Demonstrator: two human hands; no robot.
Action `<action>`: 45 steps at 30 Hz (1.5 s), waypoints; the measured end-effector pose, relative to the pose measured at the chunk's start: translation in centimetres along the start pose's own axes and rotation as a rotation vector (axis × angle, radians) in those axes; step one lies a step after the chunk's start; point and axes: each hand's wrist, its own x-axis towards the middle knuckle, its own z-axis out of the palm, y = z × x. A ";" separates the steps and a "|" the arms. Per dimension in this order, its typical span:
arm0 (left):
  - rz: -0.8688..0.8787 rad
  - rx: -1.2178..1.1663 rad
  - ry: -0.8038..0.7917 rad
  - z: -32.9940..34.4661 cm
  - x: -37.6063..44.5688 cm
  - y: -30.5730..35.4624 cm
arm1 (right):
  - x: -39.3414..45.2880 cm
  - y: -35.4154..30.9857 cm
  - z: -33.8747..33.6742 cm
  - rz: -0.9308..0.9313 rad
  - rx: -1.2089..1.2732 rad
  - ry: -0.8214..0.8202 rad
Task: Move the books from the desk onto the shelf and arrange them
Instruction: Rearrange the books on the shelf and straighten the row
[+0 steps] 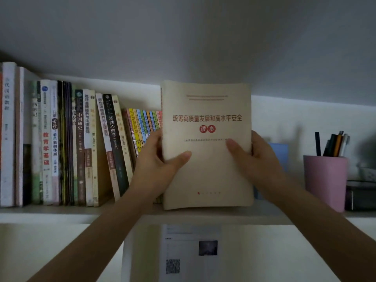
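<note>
A cream book with red Chinese lettering stood upright on the white shelf, its front cover facing the camera and its bottom edge resting on the shelf board. Both hands gripped it. The left hand held the book's left edge, its thumb laid across the lower cover and its fingers curled behind the spine side. The right hand held the book's right edge in the same way, thumb on the cover, fingers wrapped round the back. Both forearms reached up from the bottom of the view.

Just left of the cream book, partly hidden behind it and the left hand, stood a set of thin colourful books with yellow, blue, green and red spines. Further left of the cream book a row of taller books filled the shelf; those nearest the thin set leaned to the left, while those further off stood straight.

Right of the cream book, a blue object showed behind the right hand, too hidden to identify. Further right stood a pink cup holding pens, and beyond it, at the frame's edge, a dark box.

Below the cream book, under the shelf board, a printed sheet with a small dark picture and a QR code hung on the white surface.
</note>
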 end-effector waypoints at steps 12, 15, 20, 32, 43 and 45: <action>0.046 0.158 -0.053 3.3 -0.1 -0.4 | -0.3 0.9 -4.5 0.087 0.131 -0.001; 0.027 0.176 -0.055 2.7 0.0 -0.2 | -0.7 1.9 -3.3 0.177 0.317 -0.059; 0.013 0.212 -0.038 1.1 0.2 -0.1 | -0.7 2.0 -1.3 0.196 0.386 -0.078; 0.211 0.408 0.190 0.7 -1.7 -1.8 | -1.6 3.3 0.0 0.163 0.069 -0.080; 0.205 0.801 0.441 -10.5 -5.0 -3.5 | -1.8 3.4 1.0 0.279 0.145 -0.131; 0.159 0.839 0.425 -11.2 -5.0 -3.7 | -1.9 3.5 1.2 0.296 0.167 -0.128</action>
